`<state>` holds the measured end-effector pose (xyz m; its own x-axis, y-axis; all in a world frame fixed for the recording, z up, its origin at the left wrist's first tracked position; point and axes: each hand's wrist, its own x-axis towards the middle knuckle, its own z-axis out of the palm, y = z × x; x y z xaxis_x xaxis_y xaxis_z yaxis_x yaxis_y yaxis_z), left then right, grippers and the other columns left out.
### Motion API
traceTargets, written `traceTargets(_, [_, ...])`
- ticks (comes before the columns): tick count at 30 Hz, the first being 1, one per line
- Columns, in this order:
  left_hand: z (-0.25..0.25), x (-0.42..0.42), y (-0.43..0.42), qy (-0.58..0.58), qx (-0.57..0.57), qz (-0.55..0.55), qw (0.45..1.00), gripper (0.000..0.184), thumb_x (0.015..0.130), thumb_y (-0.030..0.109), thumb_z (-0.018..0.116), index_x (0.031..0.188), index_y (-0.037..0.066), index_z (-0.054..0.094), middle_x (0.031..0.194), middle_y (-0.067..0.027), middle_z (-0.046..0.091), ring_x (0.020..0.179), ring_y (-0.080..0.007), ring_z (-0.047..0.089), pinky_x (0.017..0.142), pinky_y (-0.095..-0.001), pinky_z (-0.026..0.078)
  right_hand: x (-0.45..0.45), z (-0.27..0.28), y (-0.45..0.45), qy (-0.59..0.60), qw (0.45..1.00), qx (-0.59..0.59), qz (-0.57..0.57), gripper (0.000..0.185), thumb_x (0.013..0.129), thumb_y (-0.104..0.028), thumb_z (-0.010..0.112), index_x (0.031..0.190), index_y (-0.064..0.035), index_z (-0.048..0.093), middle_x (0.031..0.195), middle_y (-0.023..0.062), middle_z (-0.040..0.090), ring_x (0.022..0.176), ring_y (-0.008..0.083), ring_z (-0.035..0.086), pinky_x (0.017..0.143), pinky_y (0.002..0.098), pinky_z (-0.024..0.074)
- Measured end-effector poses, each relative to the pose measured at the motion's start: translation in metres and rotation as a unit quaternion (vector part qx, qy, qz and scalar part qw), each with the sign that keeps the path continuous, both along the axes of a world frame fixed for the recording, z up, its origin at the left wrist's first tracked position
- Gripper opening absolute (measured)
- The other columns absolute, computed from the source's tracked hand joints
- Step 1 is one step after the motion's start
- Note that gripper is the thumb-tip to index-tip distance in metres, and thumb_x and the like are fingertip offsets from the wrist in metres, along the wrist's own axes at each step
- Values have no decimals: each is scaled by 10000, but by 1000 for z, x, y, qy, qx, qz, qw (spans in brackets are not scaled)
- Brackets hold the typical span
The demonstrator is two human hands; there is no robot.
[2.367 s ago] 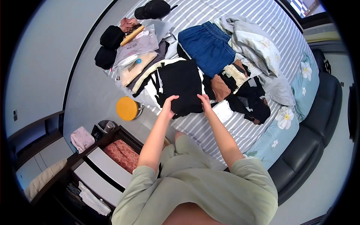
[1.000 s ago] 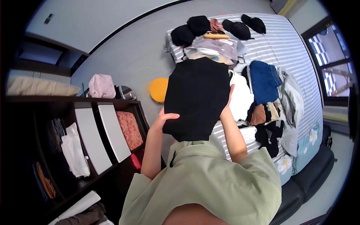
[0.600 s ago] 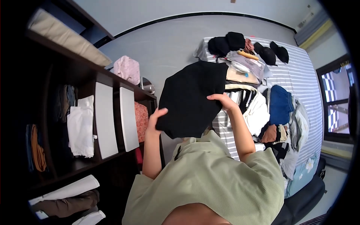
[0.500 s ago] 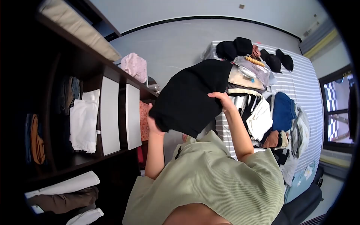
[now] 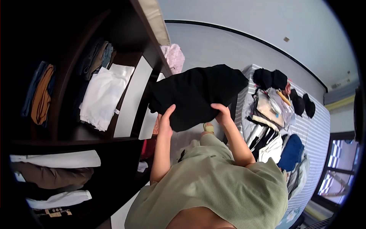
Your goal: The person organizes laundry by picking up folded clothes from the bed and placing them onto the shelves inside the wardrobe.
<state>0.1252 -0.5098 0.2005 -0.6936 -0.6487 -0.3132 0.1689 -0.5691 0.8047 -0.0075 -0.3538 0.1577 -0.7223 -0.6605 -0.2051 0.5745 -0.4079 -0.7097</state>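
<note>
A folded black garment [image 5: 198, 95] is held up in front of my body, its exact kind not clear. My left hand [image 5: 166, 117] grips its near left edge, with the thumb on top and the fingers hidden beneath. At the near right edge, my right hand [image 5: 222, 113] clasps it the same way. The garment's left end comes close to the wardrobe's white drawer fronts [image 5: 131, 99]. White folded trousers [image 5: 105, 95] hang over the drawer edge in the dark wardrobe to the left.
Folded jeans and orange-brown trousers [image 5: 42, 93] stand in the left compartment. A lower shelf holds brown trousers [image 5: 53, 176] and white garments. On my right, the striped bed [image 5: 318, 126] carries heaped clothes, including blue shorts [image 5: 291, 152] and black bras [image 5: 303, 103]. A pink bag-like item [image 5: 173, 57] is behind the wardrobe edge.
My view has turned and moved toward the wardrobe. The black garment now lies flatter and wider between my hands. My left hand has shifted from its side to its near edge.
</note>
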Motion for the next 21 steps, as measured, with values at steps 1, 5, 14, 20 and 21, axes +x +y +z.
traceTargets(1, [0, 1, -6, 35, 36, 1, 999, 520, 746, 97, 617, 1224, 15, 428, 1153, -100, 514, 1005, -214, 531, 865, -316, 441, -6, 1, 0, -13, 999, 7, 31, 518, 702, -152, 557, 1194, -7, 479, 1162, 105, 535, 1075, 251, 486, 955, 357, 353])
traceTargets(5, [6, 1, -20, 26, 17, 53, 998, 472, 724, 82, 554, 1179, -12, 466, 1107, -140, 546, 974, -271, 560, 836, -359, 471, -46, 12, -27, -171, 952, -229, 106, 636, 827, -534, 445, 1250, -59, 436, 1266, 129, 459, 1170, 288, 426, 1010, 441, 299])
traceTargets(14, [40, -7, -41, 4, 89, 174, 981, 656, 626, 40, 610, 1242, -12, 393, 1132, -146, 518, 1003, -258, 535, 848, -344, 458, -137, 22, -103, -348, 847, -196, 352, 556, 865, -481, 429, 1172, -25, 508, 1143, 153, 556, 1078, 293, 511, 959, 397, 368])
traceTargets(20, [91, -19, -21, -54, 29, 284, 957, 632, 640, 67, 635, 1232, 20, 422, 1110, -102, 536, 991, -232, 533, 867, -313, 421, -177, 49, -131, -138, 838, 91, 520, 391, 778, -181, 581, 1117, 6, 528, 1063, 154, 593, 977, 278, 569, 896, 358, 424])
traceTargets(21, [95, -18, -20, -72, 22, 304, 950, 622, 648, 69, 637, 1230, 22, 426, 1106, -94, 538, 990, -226, 531, 865, -308, 418, -177, 66, -141, -79, 826, 107, 547, 507, 718, -89, 597, 1203, -13, 469, 1086, 137, 580, 985, 243, 564, 883, 319, 429])
